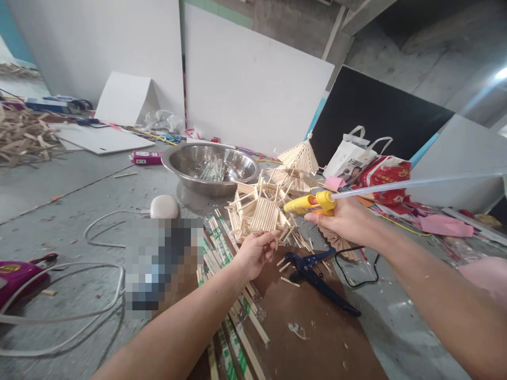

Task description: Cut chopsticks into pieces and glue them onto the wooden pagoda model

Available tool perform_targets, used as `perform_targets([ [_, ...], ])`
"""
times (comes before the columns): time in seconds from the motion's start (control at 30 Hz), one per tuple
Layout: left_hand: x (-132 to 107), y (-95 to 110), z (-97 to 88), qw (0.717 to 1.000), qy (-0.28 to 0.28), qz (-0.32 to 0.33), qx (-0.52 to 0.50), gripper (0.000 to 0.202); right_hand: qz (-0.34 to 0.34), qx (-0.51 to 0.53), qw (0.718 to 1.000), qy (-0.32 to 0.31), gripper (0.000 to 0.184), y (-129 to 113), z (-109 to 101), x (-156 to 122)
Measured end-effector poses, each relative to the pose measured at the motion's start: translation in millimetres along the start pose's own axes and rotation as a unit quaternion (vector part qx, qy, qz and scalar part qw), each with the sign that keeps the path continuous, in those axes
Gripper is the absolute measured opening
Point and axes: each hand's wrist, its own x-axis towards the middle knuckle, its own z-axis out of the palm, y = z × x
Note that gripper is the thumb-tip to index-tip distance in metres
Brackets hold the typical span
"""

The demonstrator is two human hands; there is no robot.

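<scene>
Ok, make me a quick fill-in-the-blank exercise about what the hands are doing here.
The right hand holds a yellow ____ gun.
The left hand steadies a model built of wooden ____.
Behind the model sits a metal ____ holding wrapped chopsticks.
On the brown board lie blue-handled ____.

Missing words: glue; sticks; bowl; cutters

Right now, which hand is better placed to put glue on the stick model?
Right. The right hand holds the yellow glue gun, nozzle pointing at the stick model. The left hand grips the model's lower edge, probably steadying it.
</scene>
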Motion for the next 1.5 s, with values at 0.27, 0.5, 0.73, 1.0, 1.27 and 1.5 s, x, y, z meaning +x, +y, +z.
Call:
perform_targets([
  [0.27, 1.2, -1.3, -1.8, 1.0, 0.0, 0.006, -0.002, 0.018, -0.021, 0.003, 1.0, 0.004, 0.025, -0.3, 5.7, 5.8],
  [0.5, 0.8, -1.5, -1.0, 1.0, 0.007, 0.005, -0.008, 0.02, -0.012, -0.02, 1.0, 0.003, 0.024, -2.1, 7.7, 6.0],
  [0.73, 0.0, -0.7, -1.0, 1.0, 0.002, 0.005, -0.006, 0.019, -0.008, -0.02, 1.0, 0.0, 0.025, -2.4, 8.1, 5.5],
  [1.0, -1.1, 0.0, -0.1, 1.0, 0.003, 0.006, -0.009, 0.021, -0.014, -0.016, 1.0, -0.002, 0.026, -4.6, 7.8, 5.8],
  [1.27, -0.2, -0.5, -0.5, 1.0, 0.008, 0.007, -0.006, 0.021, -0.011, -0.019, 1.0, -0.004, 0.025, -5.3, 6.5, 4.8],
  [1.5, 0.4, -1.4, -2.3, 1.0, 0.011, 0.005, 0.0, 0.021, -0.018, 0.0, 1.0, 0.0, 0.028, 1.2, 7.3, 5.7],
])
